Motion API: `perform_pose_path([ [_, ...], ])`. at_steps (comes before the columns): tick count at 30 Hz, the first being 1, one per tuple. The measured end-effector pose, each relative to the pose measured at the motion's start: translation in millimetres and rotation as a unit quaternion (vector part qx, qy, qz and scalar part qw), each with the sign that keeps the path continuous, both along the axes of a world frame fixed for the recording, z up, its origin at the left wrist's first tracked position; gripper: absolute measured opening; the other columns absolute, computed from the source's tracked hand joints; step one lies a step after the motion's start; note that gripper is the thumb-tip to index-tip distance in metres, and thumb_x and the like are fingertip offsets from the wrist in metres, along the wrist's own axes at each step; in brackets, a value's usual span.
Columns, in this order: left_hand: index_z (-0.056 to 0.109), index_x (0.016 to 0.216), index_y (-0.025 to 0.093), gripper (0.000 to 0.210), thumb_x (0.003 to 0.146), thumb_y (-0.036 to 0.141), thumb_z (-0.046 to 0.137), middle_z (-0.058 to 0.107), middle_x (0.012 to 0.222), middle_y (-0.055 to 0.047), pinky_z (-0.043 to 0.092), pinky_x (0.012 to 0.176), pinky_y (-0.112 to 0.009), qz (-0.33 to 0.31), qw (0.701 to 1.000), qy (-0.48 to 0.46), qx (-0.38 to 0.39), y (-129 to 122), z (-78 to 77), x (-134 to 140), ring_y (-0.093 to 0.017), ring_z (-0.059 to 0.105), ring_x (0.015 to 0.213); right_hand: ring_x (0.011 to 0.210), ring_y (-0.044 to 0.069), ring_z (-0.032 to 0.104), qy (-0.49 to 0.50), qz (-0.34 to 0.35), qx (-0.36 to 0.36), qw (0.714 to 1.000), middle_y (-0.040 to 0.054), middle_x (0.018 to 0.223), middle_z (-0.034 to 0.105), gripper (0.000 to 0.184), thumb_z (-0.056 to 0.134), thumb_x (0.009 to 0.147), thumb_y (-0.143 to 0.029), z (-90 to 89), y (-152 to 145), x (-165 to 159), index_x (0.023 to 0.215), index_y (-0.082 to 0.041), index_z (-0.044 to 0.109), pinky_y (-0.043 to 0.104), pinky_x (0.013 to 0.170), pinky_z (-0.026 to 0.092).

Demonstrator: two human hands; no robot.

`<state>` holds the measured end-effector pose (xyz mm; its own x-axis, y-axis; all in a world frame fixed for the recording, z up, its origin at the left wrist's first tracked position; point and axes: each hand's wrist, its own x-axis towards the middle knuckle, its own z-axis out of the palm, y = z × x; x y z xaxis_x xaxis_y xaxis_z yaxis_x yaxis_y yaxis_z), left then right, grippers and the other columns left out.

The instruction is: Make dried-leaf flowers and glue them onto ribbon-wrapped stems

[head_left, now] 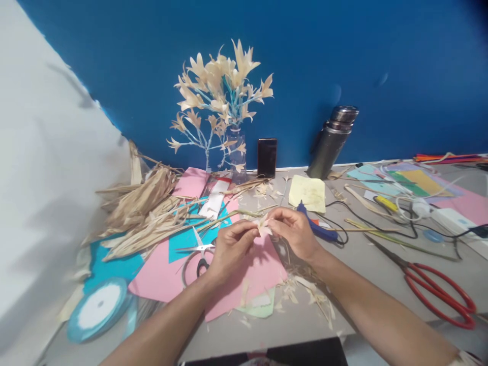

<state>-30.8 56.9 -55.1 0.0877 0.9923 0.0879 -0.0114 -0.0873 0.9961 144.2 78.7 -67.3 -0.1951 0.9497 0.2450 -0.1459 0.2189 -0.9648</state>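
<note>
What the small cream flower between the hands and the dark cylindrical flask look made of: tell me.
Small cream flower: matte, probably dried plant husk, given its thin, papery look. Dark cylindrical flask: satin body with a soft sheen, likely coated metal, though plastic is possible; bright reflections on its lid suggest polished metal.

Small flower papery and matt — husks fibrous and rough — flask cap glossy metal
</note>
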Motion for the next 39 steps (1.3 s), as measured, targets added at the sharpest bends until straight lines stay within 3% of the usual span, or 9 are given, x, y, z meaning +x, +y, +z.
perform_pose_path([
  [4, 0.068, 0.108, 0.019, 0.034, 0.076, 0.028, 0.074, 0.065, 0.073, 0.002, 0.038, 0.038, -0.020, 0.014, 0.994, -0.081, -0.075, 2.2, -5.3, 2.9, -0.006, 0.047, 0.040, 0.055, 0.011, 0.045, 0.023, -0.017, -0.021, 0.999, -0.0008, 0.068, 0.061, 0.019, 0.075, 0.081, -0.037, -3.1, 3.7, 2.7, 0.079, -0.019, 0.070, 0.025, 0.052, 0.036],
  [7, 0.062, 0.084, 0.018, 0.021, 0.079, 0.036, 0.072, 0.059, 0.060, 0.004, 0.037, 0.037, -0.020, 0.019, 0.988, -0.111, -0.101, 5.9, -11.9, 1.6, -0.007, 0.045, 0.036, 0.049, 0.009, 0.041, 0.094, -0.004, -0.094, 0.991, -0.0035, 0.057, 0.054, 0.022, 0.077, 0.077, -0.037, -3.2, 7.5, 3.8, 0.075, -0.019, 0.067, 0.023, 0.048, 0.031],
  [14, 0.049, 0.056, 0.019, 0.048, 0.091, 0.050, 0.055, 0.045, 0.040, 0.004, 0.036, 0.038, -0.021, 0.005, 0.991, -0.092, -0.094, 8.1, -18.3, -5.0, -0.010, 0.044, 0.033, 0.048, 0.006, 0.040, 0.225, 0.054, -0.241, 0.943, 0.0005, 0.068, 0.063, 0.023, 0.083, 0.064, -0.029, 1.6, 14.4, 4.2, 0.070, -0.018, 0.064, 0.019, 0.043, 0.027],
  [21, 0.061, 0.090, 0.020, 0.020, 0.077, 0.031, 0.071, 0.056, 0.053, 0.007, 0.035, 0.039, -0.016, 0.132, 0.989, -0.035, -0.056, 18.0, 3.2, -14.8, -0.007, 0.048, 0.040, 0.047, 0.006, 0.039, 0.198, 0.067, -0.251, 0.945, -0.0002, 0.067, 0.064, 0.025, 0.082, 0.065, -0.029, 4.2, 13.7, 6.3, 0.073, -0.018, 0.061, 0.020, 0.043, 0.026],
  [25, 0.061, 0.076, 0.018, 0.020, 0.080, 0.037, 0.063, 0.054, 0.047, 0.005, 0.036, 0.038, -0.018, 0.121, 0.990, 0.046, -0.048, 19.8, 22.2, -32.0, -0.008, 0.045, 0.036, 0.049, 0.007, 0.036, 0.251, 0.073, -0.250, 0.932, -0.0011, 0.067, 0.061, 0.025, 0.080, 0.065, -0.029, 10.2, 15.6, 13.9, 0.072, -0.020, 0.058, 0.021, 0.045, 0.026],
  [29, 0.067, 0.076, 0.018, 0.016, 0.079, 0.033, 0.065, 0.061, 0.056, 0.002, 0.044, 0.049, -0.022, 0.155, 0.974, 0.161, 0.032, 4.5, 39.8, -54.9, -0.010, 0.053, 0.046, 0.050, 0.010, 0.033, 0.286, 0.064, -0.223, 0.930, -0.0014, 0.066, 0.057, 0.024, 0.076, 0.067, -0.032, 16.3, 18.0, 23.3, 0.067, -0.021, 0.055, 0.024, 0.046, 0.026],
  [32, 0.072, 0.088, 0.020, 0.015, 0.076, 0.030, 0.069, 0.065, 0.060, 0.003, 0.048, 0.058, -0.024, 0.185, 0.944, 0.267, 0.063, -14.3, 47.3, -75.4, -0.014, 0.059, 0.056, 0.050, 0.009, 0.035, 0.235, 0.074, -0.212, 0.946, -0.0005, 0.066, 0.060, 0.026, 0.078, 0.065, -0.034, 14.7, 18.4, 24.3, 0.067, -0.021, 0.056, 0.024, 0.046, 0.024],
  [36, 0.070, 0.074, 0.021, 0.023, 0.085, 0.038, 0.059, 0.055, 0.045, 0.004, 0.048, 0.059, -0.026, 0.202, 0.926, 0.316, 0.043, -36.5, 48.7, -103.6, -0.014, 0.054, 0.048, 0.047, 0.007, 0.037, 0.058, 0.105, -0.184, 0.976, -0.0021, 0.058, 0.058, 0.026, 0.081, 0.067, -0.038, 4.6, 18.1, 18.5, 0.069, -0.017, 0.065, 0.022, 0.045, 0.022],
  [39, 0.072, 0.099, 0.021, 0.024, 0.082, 0.034, 0.060, 0.069, 0.064, 0.001, 0.050, 0.064, -0.027, 0.215, 0.919, 0.330, 0.039, -45.6, 47.1, -119.9, -0.017, 0.063, 0.061, 0.044, 0.006, 0.036, -0.078, 0.148, -0.159, 0.973, -0.0046, 0.049, 0.051, 0.030, 0.080, 0.068, -0.041, -2.9, 17.6, 14.7, 0.065, -0.015, 0.066, 0.022, 0.045, 0.022],
])
